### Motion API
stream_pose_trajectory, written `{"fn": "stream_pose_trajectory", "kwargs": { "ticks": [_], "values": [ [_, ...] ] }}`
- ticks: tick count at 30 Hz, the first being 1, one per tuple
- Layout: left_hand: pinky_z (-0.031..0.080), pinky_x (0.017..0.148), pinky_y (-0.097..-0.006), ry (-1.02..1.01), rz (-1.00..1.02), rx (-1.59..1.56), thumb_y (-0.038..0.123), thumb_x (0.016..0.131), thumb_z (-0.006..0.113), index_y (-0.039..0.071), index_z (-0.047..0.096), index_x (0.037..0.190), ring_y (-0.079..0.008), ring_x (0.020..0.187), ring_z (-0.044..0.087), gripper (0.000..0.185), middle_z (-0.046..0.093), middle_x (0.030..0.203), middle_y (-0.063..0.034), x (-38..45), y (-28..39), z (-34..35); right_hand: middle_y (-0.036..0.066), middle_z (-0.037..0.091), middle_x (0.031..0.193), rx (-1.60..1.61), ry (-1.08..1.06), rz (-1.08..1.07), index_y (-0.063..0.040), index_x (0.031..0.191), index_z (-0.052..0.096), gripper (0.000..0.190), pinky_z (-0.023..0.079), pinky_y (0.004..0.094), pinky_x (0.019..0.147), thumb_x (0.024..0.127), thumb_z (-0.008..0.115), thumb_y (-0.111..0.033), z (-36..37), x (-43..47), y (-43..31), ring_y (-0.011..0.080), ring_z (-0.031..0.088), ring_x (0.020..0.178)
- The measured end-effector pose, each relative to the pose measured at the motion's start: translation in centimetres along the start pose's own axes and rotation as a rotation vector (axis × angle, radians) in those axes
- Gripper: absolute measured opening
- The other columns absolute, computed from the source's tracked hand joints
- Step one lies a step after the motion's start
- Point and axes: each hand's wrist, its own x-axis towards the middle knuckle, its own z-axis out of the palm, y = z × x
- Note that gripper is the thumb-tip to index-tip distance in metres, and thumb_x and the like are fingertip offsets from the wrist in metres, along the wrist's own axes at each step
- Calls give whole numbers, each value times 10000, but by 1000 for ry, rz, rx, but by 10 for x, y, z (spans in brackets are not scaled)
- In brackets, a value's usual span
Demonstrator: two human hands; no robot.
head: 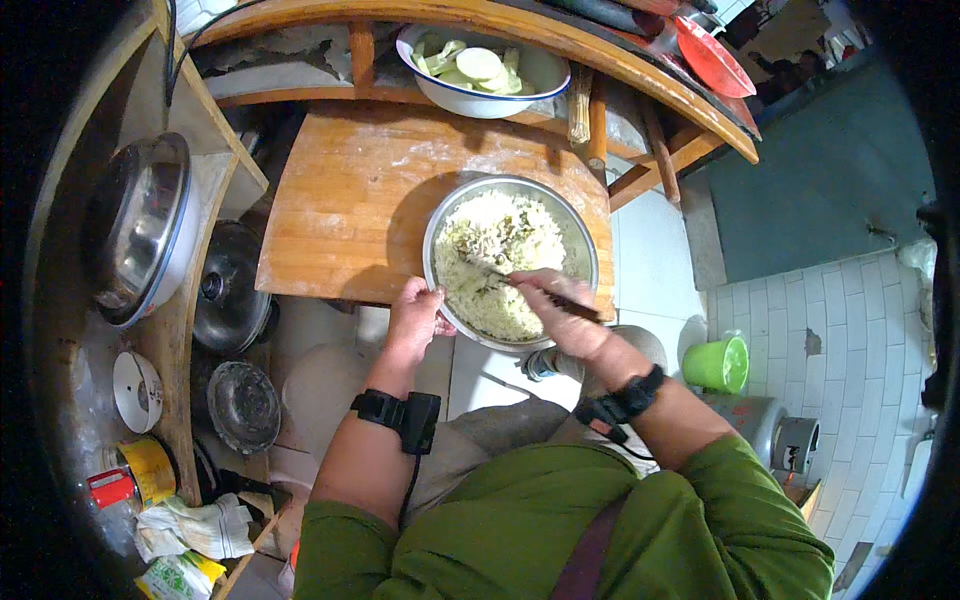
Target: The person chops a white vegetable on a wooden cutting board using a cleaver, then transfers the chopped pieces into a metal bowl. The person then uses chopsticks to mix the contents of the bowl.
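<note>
A round metal bowl (587,247) stands at the front right of a wooden board (337,202), its near rim reaching past the board's edge. In it lies a pale, finely chopped or shredded food (487,307) with darker bits on top. My left hand (418,319) grips the bowl's left rim. Over the bowl's right side, my right hand (559,307) is closed on the dark handle of a utensil (574,306), whose tip is in the food; its exact kind cannot be told.
Behind the board, a white enamel basin (480,103) with sliced pale green vegetable sits on a wooden ledge, beside a straw whisk (580,105). Shelves at left hold a metal basin (142,225), a white bowl (138,391) and a cloth (199,525). A green bucket (716,364) stands at right.
</note>
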Motion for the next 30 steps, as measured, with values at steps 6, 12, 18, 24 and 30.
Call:
{"fn": "stream_pose_trajectory", "kwargs": {
  "ticks": [6,12,18,24,30],
  "values": [
    [512,400,-340,14,-9,-13,97,912,563,-12,514,983,-213,466,600,140,590,720,-122,1,-3,5,122,694,992,-18,54,76,-56,1070,691,230,506,301,818,923,604,-210,6,25,23,199,654,927],
    [542,451,-350,-75,-60,12,122,930,541,1,530,995,-218,520,633,138,626,729,-124,-1,-4,1,125,701,914,-480,38,-54,-40,1057,688,242,510,314,768,926,574,-209,-39,36,9,215,664,834],
    [558,479,-349,-110,-53,84,167,944,544,11,551,1020,-210,546,652,174,661,760,-119,-5,3,-3,149,681,850,-86,145,-12,-20,938,687,152,511,311,722,900,614,-147,37,82,7,232,663,813],
    [556,462,-358,-110,-67,-35,169,978,492,-4,541,999,-221,520,642,181,644,732,-128,1,-5,-3,198,612,841,-62,-161,-285,5,1012,635,160,490,428,726,865,592,-40,30,-1,-8,381,605,798],
    [553,463,-359,-62,-49,27,197,979,500,-5,521,976,-224,498,622,203,619,701,-128,-5,-2,1,158,671,953,-94,-65,30,-38,1074,675,199,515,339,764,896,616,-106,-8,-1,27,275,652,860]
  ]
}}
